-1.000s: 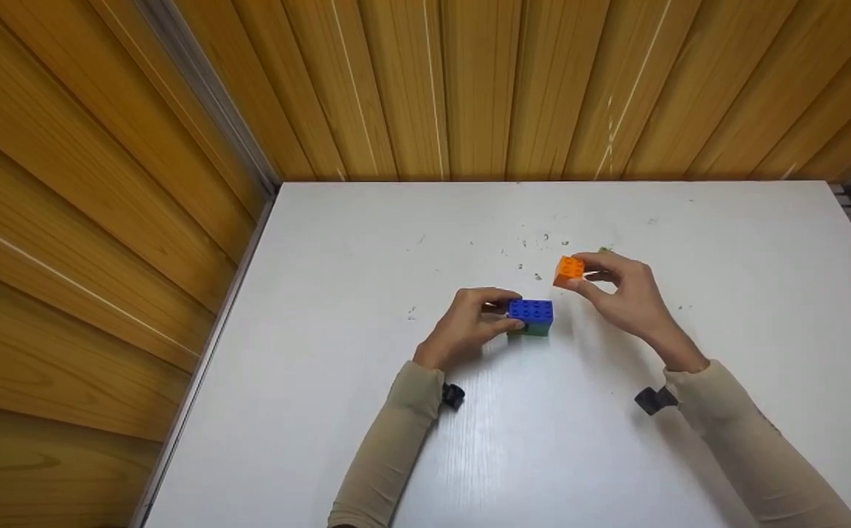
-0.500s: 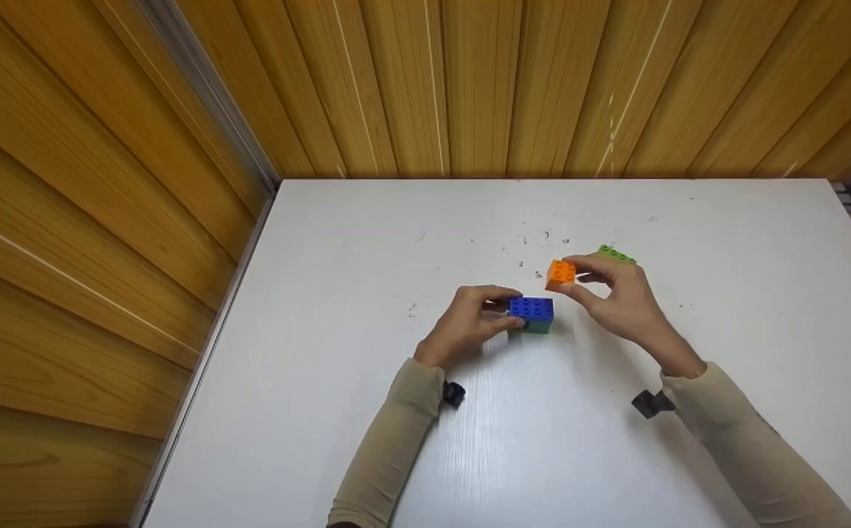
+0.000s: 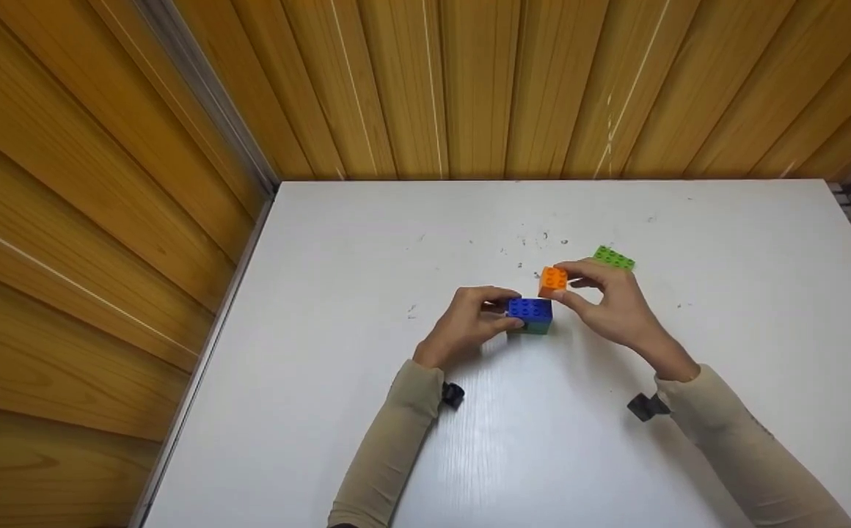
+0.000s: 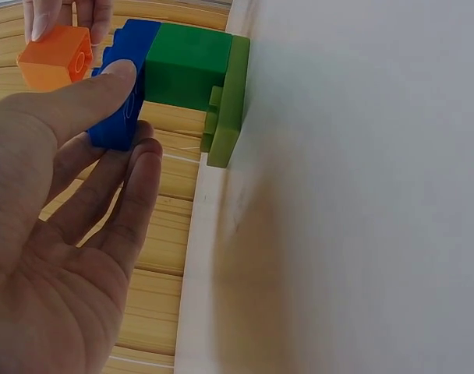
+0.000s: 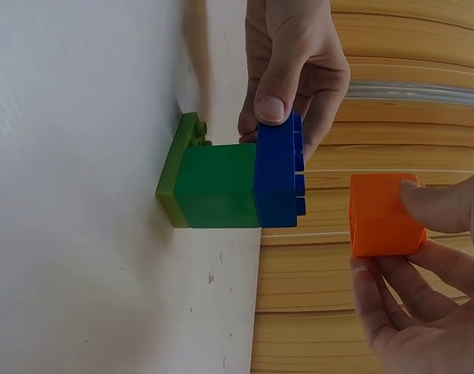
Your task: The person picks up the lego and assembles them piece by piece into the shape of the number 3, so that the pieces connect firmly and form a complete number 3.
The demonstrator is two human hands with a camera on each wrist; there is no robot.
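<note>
My left hand [image 3: 462, 326] pinches the blue brick [image 3: 539, 311] at its left end between thumb and fingers. That brick tops a small stack: under it is a green brick [image 5: 217, 187], and at the bottom a flat light-green brick [image 5: 168, 175] rests on the table. In my right hand [image 3: 620, 308] an orange brick [image 3: 553, 281] is held between thumb and fingers. Both wrist views show a gap between the orange brick [image 4: 54, 61] and the studs of the blue one [image 5: 277, 175]; it hangs above the stack.
Beyond my right hand, a separate bright-green flat brick [image 3: 614, 257] lies on the white table [image 3: 359, 242]. Dark scuff marks dot the tabletop. Wood-patterned walls [image 3: 469, 88] stand at the back and left. A black wrist camera [image 3: 645, 406] hangs at the right sleeve.
My right hand has moved left and slightly nearer with the orange brick, closer to the blue one. More of the separate bright-green brick shows behind it. My left hand stays put.
</note>
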